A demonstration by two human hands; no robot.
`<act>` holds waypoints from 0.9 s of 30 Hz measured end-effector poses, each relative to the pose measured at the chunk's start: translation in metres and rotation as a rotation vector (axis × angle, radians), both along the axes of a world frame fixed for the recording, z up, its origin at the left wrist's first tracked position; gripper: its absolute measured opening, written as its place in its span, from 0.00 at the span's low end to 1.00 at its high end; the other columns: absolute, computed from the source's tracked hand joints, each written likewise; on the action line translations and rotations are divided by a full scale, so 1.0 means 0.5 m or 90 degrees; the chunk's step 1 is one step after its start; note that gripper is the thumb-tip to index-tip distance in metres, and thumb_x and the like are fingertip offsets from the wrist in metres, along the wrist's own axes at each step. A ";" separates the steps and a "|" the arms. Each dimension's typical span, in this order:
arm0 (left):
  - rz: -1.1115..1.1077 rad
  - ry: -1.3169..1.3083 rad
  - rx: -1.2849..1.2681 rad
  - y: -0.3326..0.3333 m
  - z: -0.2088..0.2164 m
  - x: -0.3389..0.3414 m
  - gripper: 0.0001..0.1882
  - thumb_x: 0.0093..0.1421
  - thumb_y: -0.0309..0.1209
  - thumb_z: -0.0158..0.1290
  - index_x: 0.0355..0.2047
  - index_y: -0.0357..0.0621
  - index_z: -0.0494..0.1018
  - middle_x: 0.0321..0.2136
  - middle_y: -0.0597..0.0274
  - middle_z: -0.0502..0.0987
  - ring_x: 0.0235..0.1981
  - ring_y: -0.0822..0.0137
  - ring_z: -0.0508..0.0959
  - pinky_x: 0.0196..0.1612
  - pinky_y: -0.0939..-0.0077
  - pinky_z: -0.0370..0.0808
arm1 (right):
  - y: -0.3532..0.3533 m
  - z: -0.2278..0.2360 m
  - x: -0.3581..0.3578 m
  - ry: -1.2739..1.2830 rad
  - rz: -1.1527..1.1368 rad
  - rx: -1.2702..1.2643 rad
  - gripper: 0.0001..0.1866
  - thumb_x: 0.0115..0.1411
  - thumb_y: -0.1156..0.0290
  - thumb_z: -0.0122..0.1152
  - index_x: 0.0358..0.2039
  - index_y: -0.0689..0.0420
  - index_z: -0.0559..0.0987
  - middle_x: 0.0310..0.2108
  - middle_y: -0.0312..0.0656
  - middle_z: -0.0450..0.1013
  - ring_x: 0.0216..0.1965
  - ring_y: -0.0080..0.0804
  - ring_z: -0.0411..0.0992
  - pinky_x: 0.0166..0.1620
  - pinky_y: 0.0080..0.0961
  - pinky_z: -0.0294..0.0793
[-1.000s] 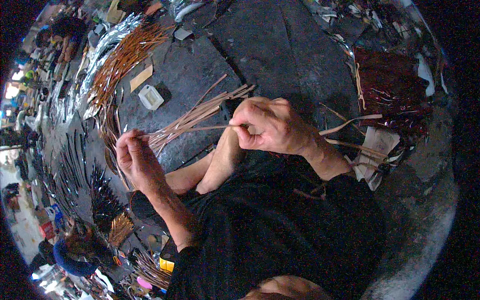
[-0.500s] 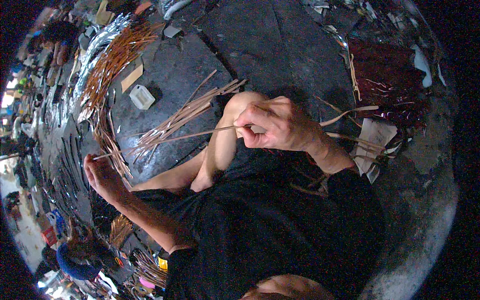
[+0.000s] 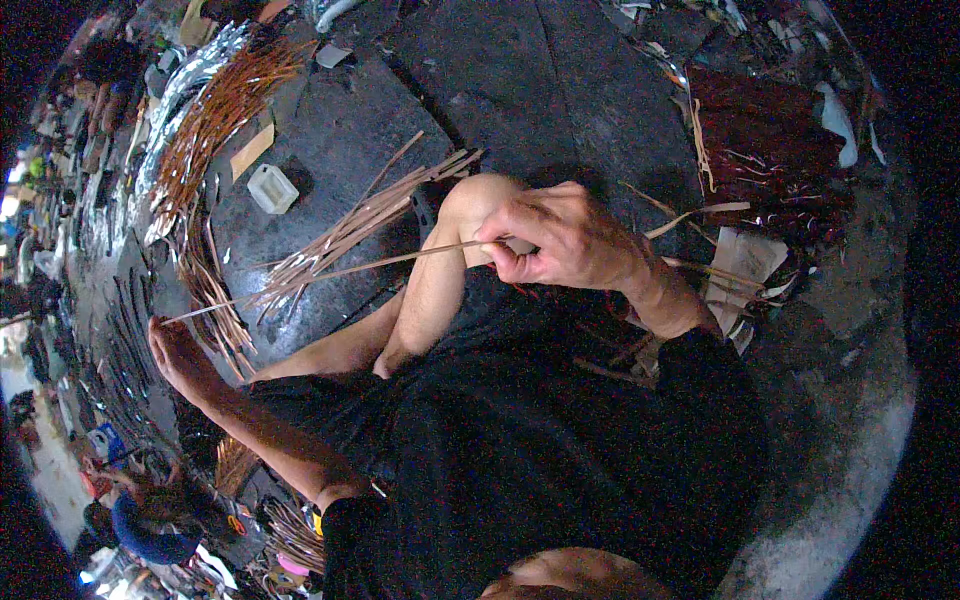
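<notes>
A long, thin brown strip [image 3: 385,261] is stretched taut between my two hands, above my bent leg. My left hand [image 3: 178,352] pinches its far left end with the fingertips. Beside my raised knee, my right hand [image 3: 565,238] grips the other end between thumb and curled forefinger. Beyond the strip, a loose bundle of similar flat brown strips [image 3: 375,210] lies on the dark floor. Whether the strip is wood, cane or plastic I cannot tell.
A small white plastic container [image 3: 272,190] and a tan flat piece [image 3: 252,151] stand on the floor past the bundle. Orange-brown strands [image 3: 225,125] are heaped at the upper left. A dark red sheet-like pile [image 3: 765,140] and a pale paper piece [image 3: 745,262] lie at the right.
My left hand has moved a little further out to the left, and more of the strip shows between my hands. The right hand keeps its pinch near the knee.
</notes>
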State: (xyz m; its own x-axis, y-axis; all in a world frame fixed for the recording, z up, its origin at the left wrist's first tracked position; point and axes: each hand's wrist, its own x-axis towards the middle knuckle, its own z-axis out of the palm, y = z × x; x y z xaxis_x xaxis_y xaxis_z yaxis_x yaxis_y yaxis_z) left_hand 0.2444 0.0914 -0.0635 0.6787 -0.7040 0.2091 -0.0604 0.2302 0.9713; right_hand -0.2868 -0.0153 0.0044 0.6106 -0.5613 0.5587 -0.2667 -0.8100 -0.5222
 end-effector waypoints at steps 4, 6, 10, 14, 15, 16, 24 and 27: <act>0.028 -0.026 0.032 0.025 -0.029 0.067 0.21 0.66 0.36 0.50 0.53 0.34 0.67 0.39 0.61 0.74 0.38 0.71 0.72 0.45 0.77 0.70 | -0.009 -0.001 -0.002 -0.005 -0.001 0.006 0.09 0.47 0.76 0.67 0.28 0.54 0.75 0.24 0.37 0.73 0.25 0.35 0.76 0.28 0.30 0.76; 0.065 -0.023 0.025 -0.014 0.013 -0.055 0.21 0.66 0.36 0.49 0.53 0.34 0.67 0.39 0.61 0.73 0.37 0.71 0.72 0.44 0.77 0.70 | -0.008 -0.003 -0.006 0.004 -0.009 0.010 0.09 0.47 0.76 0.67 0.28 0.55 0.74 0.24 0.37 0.74 0.25 0.35 0.76 0.28 0.30 0.76; 0.073 -0.005 0.021 -0.011 0.020 -0.027 0.20 0.66 0.36 0.49 0.52 0.35 0.69 0.40 0.61 0.74 0.38 0.71 0.72 0.44 0.76 0.70 | -0.009 0.004 -0.011 0.000 -0.015 0.020 0.08 0.48 0.77 0.66 0.28 0.55 0.75 0.24 0.37 0.74 0.25 0.34 0.76 0.28 0.29 0.75; 0.102 0.011 0.043 0.032 -0.024 0.057 0.19 0.66 0.36 0.50 0.51 0.36 0.70 0.40 0.61 0.74 0.38 0.71 0.72 0.44 0.75 0.70 | -0.021 -0.016 -0.037 0.066 -0.103 0.100 0.06 0.52 0.78 0.64 0.30 0.57 0.75 0.24 0.38 0.75 0.25 0.29 0.77 0.29 0.26 0.75; 0.116 0.011 0.061 0.055 -0.025 0.077 0.18 0.66 0.36 0.50 0.51 0.36 0.70 0.40 0.61 0.75 0.38 0.71 0.72 0.44 0.75 0.70 | -0.035 -0.011 -0.045 0.024 -0.145 0.119 0.04 0.54 0.77 0.62 0.31 0.58 0.76 0.24 0.39 0.76 0.26 0.27 0.77 0.31 0.24 0.76; 0.119 0.018 0.085 0.062 -0.028 0.082 0.18 0.66 0.36 0.50 0.50 0.36 0.71 0.40 0.61 0.75 0.39 0.70 0.72 0.44 0.75 0.70 | -0.041 -0.005 -0.061 0.036 -0.175 0.157 0.03 0.57 0.77 0.61 0.32 0.59 0.76 0.26 0.39 0.77 0.27 0.30 0.78 0.32 0.24 0.77; -0.010 -0.415 0.160 -0.006 0.105 -0.128 0.14 0.65 0.34 0.51 0.43 0.35 0.76 0.36 0.59 0.77 0.36 0.69 0.76 0.43 0.76 0.71 | -0.105 -0.040 0.076 -0.085 -0.133 0.254 0.07 0.59 0.73 0.62 0.37 0.61 0.77 0.30 0.38 0.77 0.32 0.24 0.76 0.37 0.20 0.76; 0.001 -0.323 0.115 -0.051 0.196 -0.229 0.15 0.65 0.33 0.51 0.45 0.33 0.73 0.35 0.58 0.76 0.35 0.69 0.75 0.41 0.76 0.71 | -0.072 -0.066 0.206 -0.058 0.029 0.299 0.22 0.56 0.65 0.66 0.49 0.59 0.72 0.44 0.45 0.73 0.45 0.35 0.73 0.49 0.32 0.72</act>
State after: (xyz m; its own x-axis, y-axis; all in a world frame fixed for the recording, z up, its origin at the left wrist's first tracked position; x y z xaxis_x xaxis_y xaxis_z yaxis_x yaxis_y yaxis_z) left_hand 0.1298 0.0659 0.0345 0.5251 -0.7580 0.3869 -0.5324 0.0621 0.8442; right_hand -0.1837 -0.0512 -0.0287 0.6008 -0.7396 0.3033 -0.1729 -0.4907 -0.8540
